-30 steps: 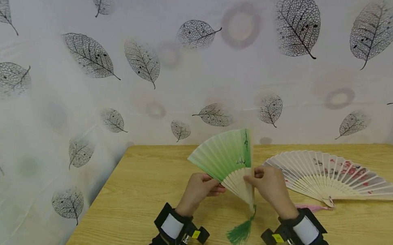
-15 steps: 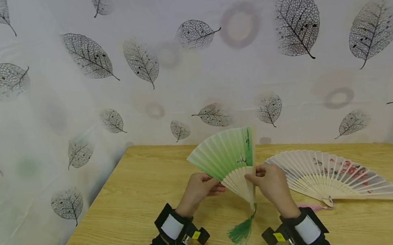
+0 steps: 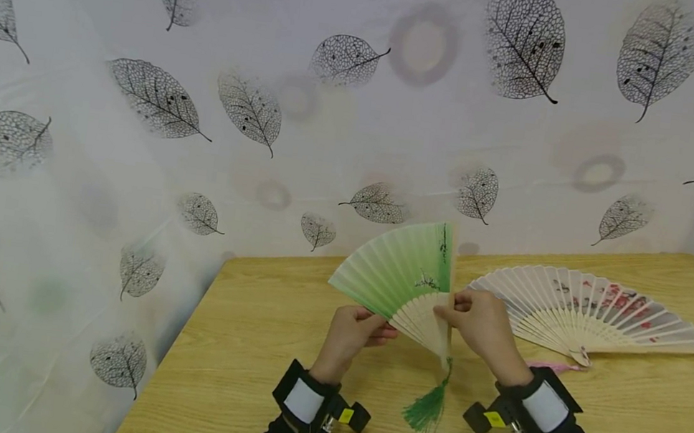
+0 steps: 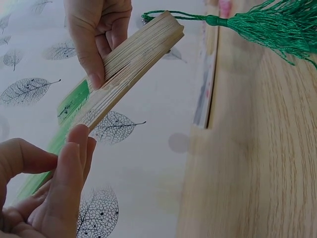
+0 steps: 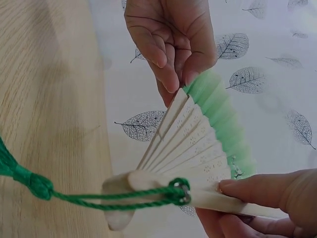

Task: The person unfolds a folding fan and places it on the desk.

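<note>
A green folding fan with pale wooden ribs is partly spread and held up over the table. My left hand pinches its left outer edge between thumb and fingers. On the opposite side my right hand grips the right guard stick, thumb lying on the ribs. A green tassel hangs by a cord from the fan's pivot end. In the right wrist view the cord passes through a metal ring at the pivot. Stacked rib ends show edge-on in the left wrist view.
A white folding fan with red flowers lies spread on the wooden table at the right, its pink tassel partly behind my right wrist. A leaf-patterned cloth covers the wall behind and at the left.
My right hand has shifted slightly to the right with the fan's right guard stick, so the green fan is spread a little wider. The left hand has hardly moved.
</note>
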Action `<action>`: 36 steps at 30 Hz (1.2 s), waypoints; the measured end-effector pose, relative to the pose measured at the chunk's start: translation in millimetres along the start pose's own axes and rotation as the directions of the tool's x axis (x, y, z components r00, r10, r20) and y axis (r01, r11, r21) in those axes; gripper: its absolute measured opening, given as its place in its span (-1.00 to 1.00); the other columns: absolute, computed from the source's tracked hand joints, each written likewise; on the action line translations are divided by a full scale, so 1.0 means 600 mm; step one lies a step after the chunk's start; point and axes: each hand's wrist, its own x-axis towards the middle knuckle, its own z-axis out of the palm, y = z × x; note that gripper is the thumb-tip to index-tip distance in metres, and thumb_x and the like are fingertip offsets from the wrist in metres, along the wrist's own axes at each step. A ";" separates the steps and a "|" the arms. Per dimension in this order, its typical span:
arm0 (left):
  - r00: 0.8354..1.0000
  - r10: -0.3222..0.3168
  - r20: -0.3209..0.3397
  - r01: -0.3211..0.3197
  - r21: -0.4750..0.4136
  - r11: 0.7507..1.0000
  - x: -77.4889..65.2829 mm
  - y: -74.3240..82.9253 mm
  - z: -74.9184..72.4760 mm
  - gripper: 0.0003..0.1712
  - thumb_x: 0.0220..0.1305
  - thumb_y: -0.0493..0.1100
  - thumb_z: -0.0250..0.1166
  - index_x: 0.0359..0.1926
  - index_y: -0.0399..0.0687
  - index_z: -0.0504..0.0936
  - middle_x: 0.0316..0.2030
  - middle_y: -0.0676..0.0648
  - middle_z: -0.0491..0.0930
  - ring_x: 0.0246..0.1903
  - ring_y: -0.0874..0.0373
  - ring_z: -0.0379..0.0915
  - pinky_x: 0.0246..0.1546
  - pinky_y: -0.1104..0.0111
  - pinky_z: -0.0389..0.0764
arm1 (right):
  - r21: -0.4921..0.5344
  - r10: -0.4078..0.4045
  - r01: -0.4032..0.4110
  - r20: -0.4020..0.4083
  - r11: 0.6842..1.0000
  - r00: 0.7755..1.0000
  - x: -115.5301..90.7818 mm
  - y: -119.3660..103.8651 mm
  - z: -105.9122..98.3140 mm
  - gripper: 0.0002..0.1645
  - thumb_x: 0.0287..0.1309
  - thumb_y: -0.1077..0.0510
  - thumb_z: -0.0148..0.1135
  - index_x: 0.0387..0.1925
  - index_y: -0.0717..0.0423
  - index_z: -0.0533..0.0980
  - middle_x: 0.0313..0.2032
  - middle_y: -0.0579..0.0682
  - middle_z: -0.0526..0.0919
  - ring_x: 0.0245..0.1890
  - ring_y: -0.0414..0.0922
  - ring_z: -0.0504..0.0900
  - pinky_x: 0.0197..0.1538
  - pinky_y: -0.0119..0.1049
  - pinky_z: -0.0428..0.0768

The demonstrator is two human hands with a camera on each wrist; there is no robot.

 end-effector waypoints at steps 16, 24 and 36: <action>0.998 0.009 -0.063 -0.009 -0.008 1.000 0.004 -0.001 -0.002 -0.76 0.19 -0.32 0.12 -0.21 -0.43 0.61 -0.39 -0.27 0.68 -0.42 0.16 0.66 -0.39 0.43 0.66 | 0.031 0.037 -0.037 -0.005 0.999 0.999 0.006 0.005 -0.003 -0.72 0.03 0.06 0.30 -0.54 0.22 0.59 -0.56 0.04 0.65 -0.56 -0.22 0.50 -0.57 -0.39 0.35; 0.998 0.009 -0.070 -0.010 -0.016 1.000 0.004 0.002 -0.004 -0.76 0.20 -0.36 0.09 -0.20 -0.50 0.58 -0.37 -0.33 0.67 -0.43 0.16 0.66 -0.36 0.36 0.67 | 0.073 0.082 -0.082 0.002 0.994 0.997 0.008 0.004 -0.009 -0.69 0.04 0.02 0.29 -0.49 0.24 0.62 -0.56 0.05 0.67 -0.58 -0.22 0.53 -0.59 -0.39 0.36; 0.996 0.001 -0.094 -0.006 -0.055 0.998 0.004 -0.001 -0.004 -0.76 0.19 -0.34 0.10 -0.22 -0.45 0.59 -0.38 -0.27 0.68 -0.44 0.22 0.65 -0.36 0.41 0.66 | 0.081 0.099 -0.099 0.008 0.992 0.995 0.011 0.007 -0.013 -0.65 0.04 -0.02 0.29 -0.49 0.23 0.62 -0.53 0.08 0.69 -0.57 -0.24 0.53 -0.58 -0.38 0.34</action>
